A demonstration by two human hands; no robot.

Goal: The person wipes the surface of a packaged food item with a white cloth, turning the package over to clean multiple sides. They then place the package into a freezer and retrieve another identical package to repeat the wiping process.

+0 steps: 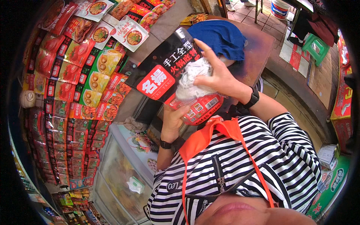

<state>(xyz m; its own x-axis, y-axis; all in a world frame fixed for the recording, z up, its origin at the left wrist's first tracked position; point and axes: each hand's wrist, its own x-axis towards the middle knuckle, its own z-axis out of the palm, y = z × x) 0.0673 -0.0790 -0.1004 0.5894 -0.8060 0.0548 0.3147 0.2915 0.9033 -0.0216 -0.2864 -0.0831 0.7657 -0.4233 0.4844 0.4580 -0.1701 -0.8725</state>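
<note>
A black and red food packet with printed writing [157, 66] is held up in front of my chest, tilted. My left hand [175, 119] grips its lower edge. In my right hand [216, 74] is a crumpled white cloth [194, 81], pressed against the printed face of the packet, with the index finger and thumb spread around the cloth. Part of the packet's face is hidden by the cloth and the hand. Just behind the packet, a dark blue cloth [222, 38] covers something on a brown table [260, 47].
Rows of food packets [70, 73] hang or stand at the left. A glass-topped freezer [118, 168] stands at the lower left. At the upper right are a green plastic stool [316, 49], a white bucket [279, 9] and a partly visible person [317, 24].
</note>
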